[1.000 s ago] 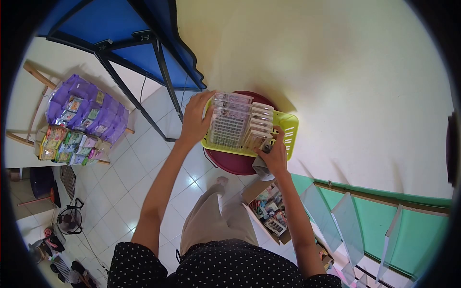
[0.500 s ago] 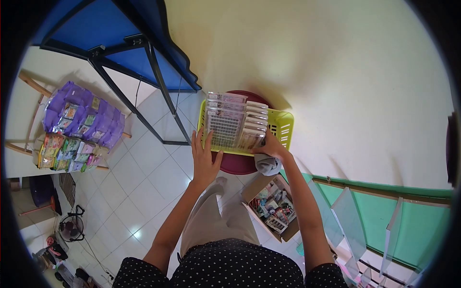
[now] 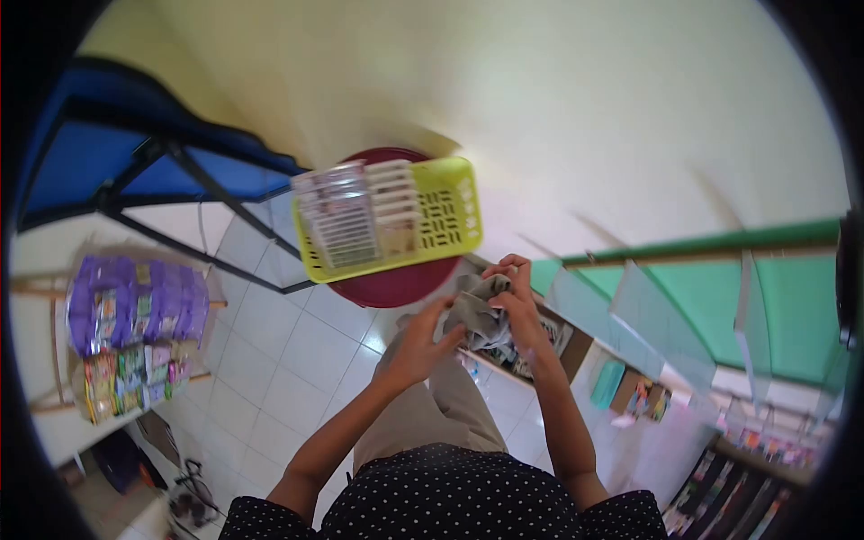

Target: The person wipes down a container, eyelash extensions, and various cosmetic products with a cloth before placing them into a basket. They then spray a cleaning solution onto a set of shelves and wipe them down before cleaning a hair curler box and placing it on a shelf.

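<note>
A crumpled grey cloth is bunched between my two hands, in front of my body. My right hand has its fingers curled around the cloth's upper right side. My left hand touches the cloth's lower left edge, thumb and fingers closing on it. Beyond them, a yellow-green plastic basket sits on a dark red round stool or tub. Clear flat packs stand stacked in the basket's left part, next to a row of white-edged packs. Neither hand touches the basket.
An open cardboard box of small goods lies on the floor below my right hand. Glass shelves on a green wall are at right. A purple hanging organiser stands left, below a blue black-framed panel.
Both hands have left the packs in the basket and come together on the grey cloth, which was under my right hand. My view has turned right, so the basket appears further left.
</note>
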A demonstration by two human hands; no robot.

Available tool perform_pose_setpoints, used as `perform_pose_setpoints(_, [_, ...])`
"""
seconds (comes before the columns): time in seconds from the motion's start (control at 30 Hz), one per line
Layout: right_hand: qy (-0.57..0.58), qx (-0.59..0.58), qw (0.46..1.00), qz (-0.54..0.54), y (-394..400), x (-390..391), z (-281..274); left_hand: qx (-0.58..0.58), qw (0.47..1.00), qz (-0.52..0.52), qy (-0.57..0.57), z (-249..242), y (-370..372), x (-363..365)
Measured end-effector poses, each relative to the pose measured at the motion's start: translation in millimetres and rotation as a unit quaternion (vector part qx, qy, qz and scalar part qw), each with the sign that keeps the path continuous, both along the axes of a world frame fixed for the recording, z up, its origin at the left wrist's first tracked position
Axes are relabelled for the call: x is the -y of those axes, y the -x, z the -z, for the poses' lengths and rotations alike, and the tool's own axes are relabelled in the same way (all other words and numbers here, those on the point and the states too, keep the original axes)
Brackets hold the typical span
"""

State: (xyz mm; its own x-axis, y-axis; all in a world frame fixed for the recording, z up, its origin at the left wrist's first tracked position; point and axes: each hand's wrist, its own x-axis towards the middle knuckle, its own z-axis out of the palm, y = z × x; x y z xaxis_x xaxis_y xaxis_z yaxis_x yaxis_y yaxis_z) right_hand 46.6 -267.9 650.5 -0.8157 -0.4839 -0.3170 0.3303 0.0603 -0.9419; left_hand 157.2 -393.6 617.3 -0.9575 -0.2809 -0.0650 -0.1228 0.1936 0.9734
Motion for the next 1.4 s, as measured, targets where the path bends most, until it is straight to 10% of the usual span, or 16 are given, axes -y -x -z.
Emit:
perform_pose_setpoints(0.3, [0.025,0.132,0.981,0.138,-90,-132,6,0.088,0.924,0.047,-0.368,-3,6,-100])
perform_pose_setpoints(0.5, [0.033,0.165,0.931,0.325,-203,-211,73,0.219,0.917,0.230,-0.242,82,-29,-189])
perform_pose_setpoints(0.6, [-0.062,0.167,0.884,0.432,-253,-249,105,0.363,0.827,0.368,-0.222,124,-11,-210])
perform_pose_setpoints(0.67, [-0.168,0.215,0.870,0.410,-277,-277,132,0.222,0.859,0.461,0.010,167,5,-225])
perform_pose_setpoints(0.83, [-0.359,0.257,0.837,0.322,-324,-312,250,0.087,0.707,0.561,0.421,271,63,-246])
perform_pose_setpoints(1.03, [-0.426,0.225,0.810,0.334,-334,-336,460,0.015,0.544,0.597,0.590,396,133,-267])
perform_pose_setpoints(1.27, [-0.599,0.085,0.794,0.061,-267,-329,661,-0.079,0.511,0.618,0.593,553,187,-329])
perform_pose_setpoints(1.4, [-0.648,0.029,0.760,0.043,-244,-319,730,-0.151,0.330,0.612,0.703,601,204,-367])
